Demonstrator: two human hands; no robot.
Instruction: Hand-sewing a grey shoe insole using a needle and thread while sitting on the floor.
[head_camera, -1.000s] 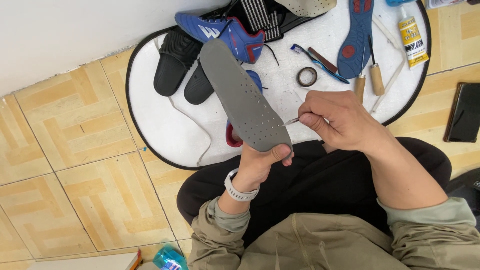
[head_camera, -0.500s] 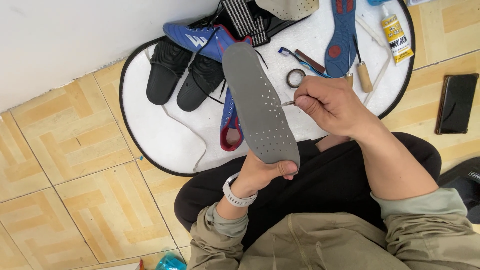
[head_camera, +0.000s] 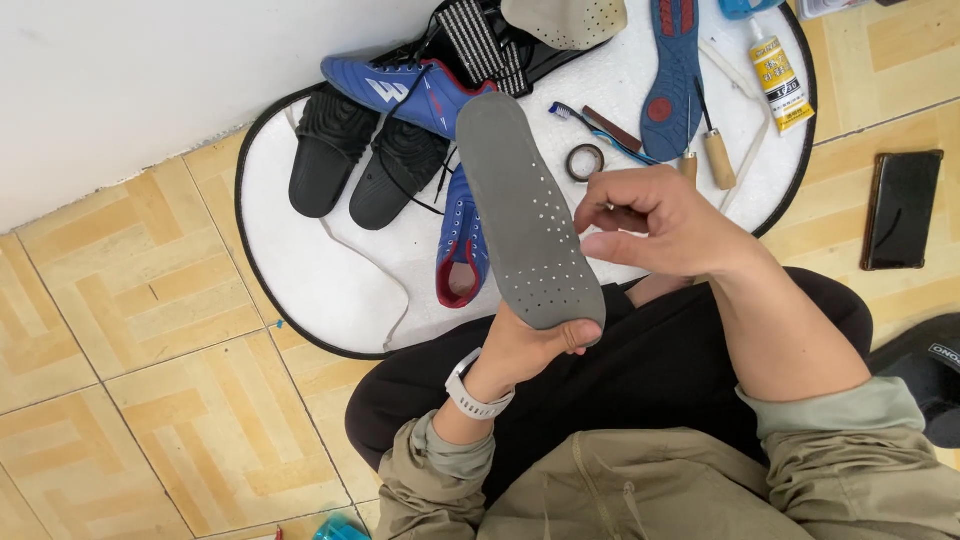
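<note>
Gripping the grey insole (head_camera: 525, 220) by its lower end, my left hand (head_camera: 525, 350) has its thumb pressed across the rounded bottom edge, so the perforated face tilts up in front of me above my lap. My right hand (head_camera: 655, 225) sits just beside the insole's right edge with the fingers curled in and the fingertips pinched together; whether they hold something thin I cannot tell. I wear a white watch (head_camera: 475, 395) on the left wrist. Behind the insole lies a round white mat (head_camera: 310, 280) on the tiled floor (head_camera: 150, 400), carrying two black slides (head_camera: 350, 160), a blue shoe (head_camera: 410, 90) near the wall and a second blue shoe (head_camera: 462, 250) partly hidden by the insole. Farther right on the mat are a roll of tape (head_camera: 585, 162), a blue insole (head_camera: 672, 65), a wooden-handled awl (head_camera: 712, 145) and a glue tube (head_camera: 775, 72). A dark phone (head_camera: 903, 208) rests on the floor off the mat.
</note>
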